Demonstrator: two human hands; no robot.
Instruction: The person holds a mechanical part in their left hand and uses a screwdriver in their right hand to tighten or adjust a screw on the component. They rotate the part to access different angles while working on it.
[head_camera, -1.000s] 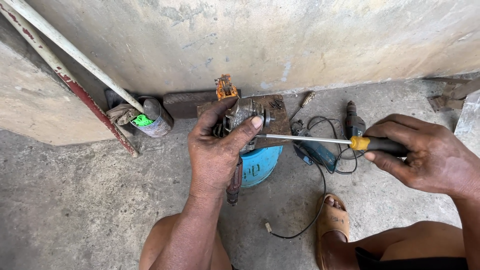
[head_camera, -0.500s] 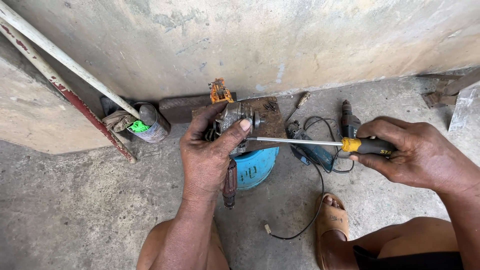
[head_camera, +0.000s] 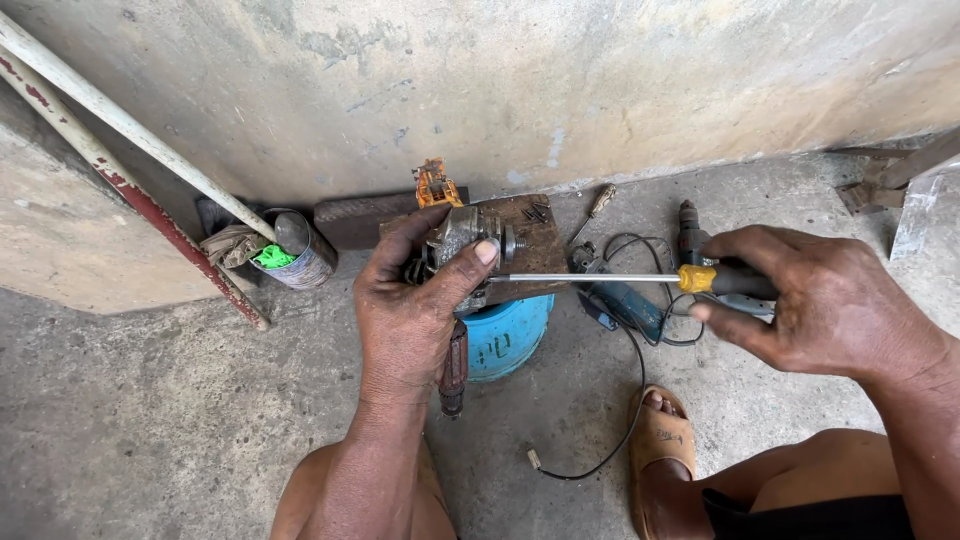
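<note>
Left hand (head_camera: 415, 320) closed around the motor (head_camera: 462, 238), held over the board (head_camera: 530, 240) on the blue drum (head_camera: 508, 338); right hand (head_camera: 820, 305) closed on the screwdriver (head_camera: 640, 278) handle; shaft horizontal, tip at the motor; drill (head_camera: 625, 300) on the floor (head_camera: 150, 430) beneath.

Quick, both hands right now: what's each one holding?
Left hand: closed around the grey metal motor part.
Right hand: closed on the screwdriver, tip at the part.
</note>
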